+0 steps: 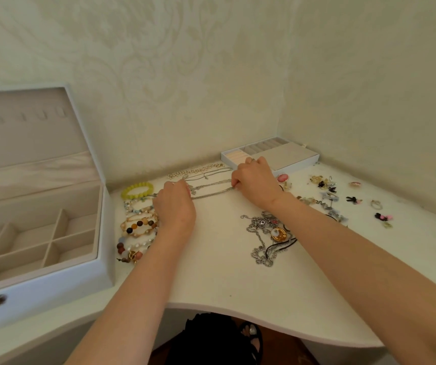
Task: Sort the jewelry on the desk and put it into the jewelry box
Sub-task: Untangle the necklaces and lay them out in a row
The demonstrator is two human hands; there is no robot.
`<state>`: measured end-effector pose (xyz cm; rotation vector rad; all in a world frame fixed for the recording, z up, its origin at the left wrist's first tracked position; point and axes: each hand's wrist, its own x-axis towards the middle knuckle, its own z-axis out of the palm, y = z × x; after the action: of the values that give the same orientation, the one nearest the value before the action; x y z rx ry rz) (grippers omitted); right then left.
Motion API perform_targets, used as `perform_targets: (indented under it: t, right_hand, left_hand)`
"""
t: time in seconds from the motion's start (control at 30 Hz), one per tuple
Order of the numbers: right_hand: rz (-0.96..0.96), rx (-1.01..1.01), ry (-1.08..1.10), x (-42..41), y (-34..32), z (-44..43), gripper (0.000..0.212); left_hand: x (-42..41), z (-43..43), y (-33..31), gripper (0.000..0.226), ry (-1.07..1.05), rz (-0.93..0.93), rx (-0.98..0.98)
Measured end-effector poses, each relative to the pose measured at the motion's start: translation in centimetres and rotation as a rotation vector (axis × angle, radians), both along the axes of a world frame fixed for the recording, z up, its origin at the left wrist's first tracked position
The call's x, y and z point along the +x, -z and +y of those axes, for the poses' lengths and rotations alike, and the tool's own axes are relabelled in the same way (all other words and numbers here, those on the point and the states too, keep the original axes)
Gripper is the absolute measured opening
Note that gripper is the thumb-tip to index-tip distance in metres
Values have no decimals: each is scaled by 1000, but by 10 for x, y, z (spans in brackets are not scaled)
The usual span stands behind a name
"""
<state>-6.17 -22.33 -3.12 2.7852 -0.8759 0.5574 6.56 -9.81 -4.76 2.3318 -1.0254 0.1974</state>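
Evidently to straighten it alongside the other necklaces (pixel 195 171), the left hand (pixel 176 206) and right hand (pixel 253 180) each pinch one end of a silver chain (pixel 211 192), stretched flat on the surface (pixel 211 272), apart from the open jewelry box (pixel 103 233).

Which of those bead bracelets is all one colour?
The yellow-green bead bracelet, farthest back in the row. The other bracelets nearer the desk's front edge mix brown, blue and pale beads.

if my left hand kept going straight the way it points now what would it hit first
Past the silver chain it holds, the left hand would probably meet the thin chain just beyond its fingers, then the beaded strand by the wall; depth is unclear.
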Motion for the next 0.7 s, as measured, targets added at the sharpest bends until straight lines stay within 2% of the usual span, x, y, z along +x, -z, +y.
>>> perform_targets:
  t: [0.27,0.43,0.57,0.7]
  right_hand:
    - [47,-9,43,-4,5,1,27]
    - [-75,87,53,-15,-1,6,27]
    - [-200,242,46,-37,-9,9,26]
    - [-306,389,63,-62,-12,13,22]
  left_hand:
    - [-5,-1,-2,20,-41,-102,125]
    - [-22,1,-8,21,116,-144,66]
    - [-48,2,-8,24,275,-77,29]
    - [-72,0,-6,22,427,116,-30]
